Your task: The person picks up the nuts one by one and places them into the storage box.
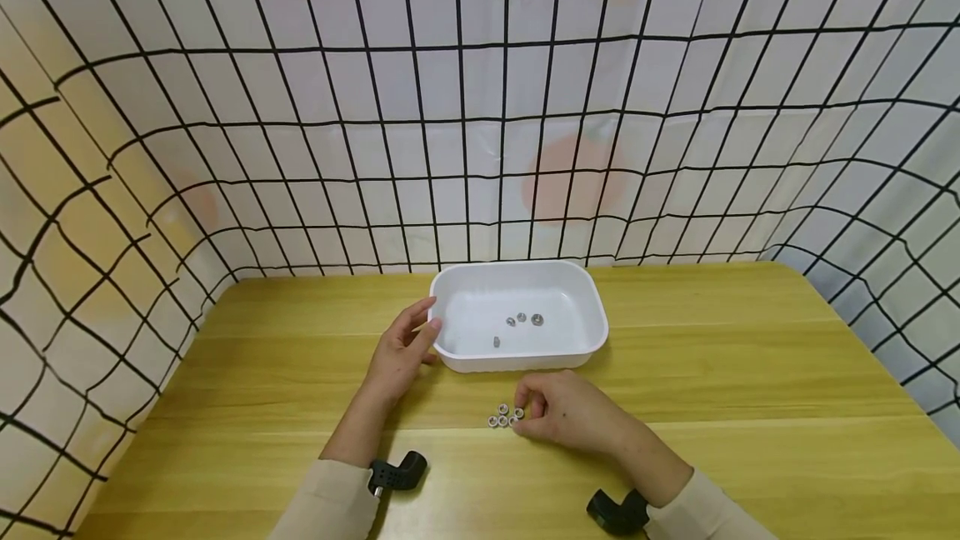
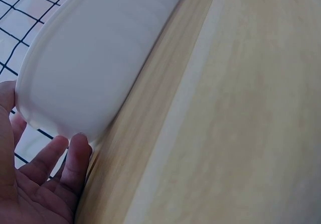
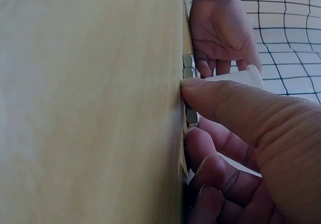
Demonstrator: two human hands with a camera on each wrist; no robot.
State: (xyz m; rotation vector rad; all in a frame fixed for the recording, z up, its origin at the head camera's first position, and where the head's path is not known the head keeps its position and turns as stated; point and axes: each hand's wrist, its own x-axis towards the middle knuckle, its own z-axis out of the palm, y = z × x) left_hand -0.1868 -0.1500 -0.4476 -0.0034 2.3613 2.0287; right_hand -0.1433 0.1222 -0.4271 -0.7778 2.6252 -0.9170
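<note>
A white plastic basin stands on the wooden table. Its left end is held by my left hand, with the thumb at the rim and the fingers along the outer wall. In front of the basin lies a small cluster of silver hex nuts. My right hand reaches them from the right, thumb and forefinger curled around a nut at the cluster's right side. Its thumb partly hides the nuts in the right wrist view. Several more nuts lie scattered on the basin floor.
Wood-grain table surface surrounds the basin. A black wire grid over a pale patterned sheet rises behind the table and along both sides. Black wrist devices sit at both beige sleeves.
</note>
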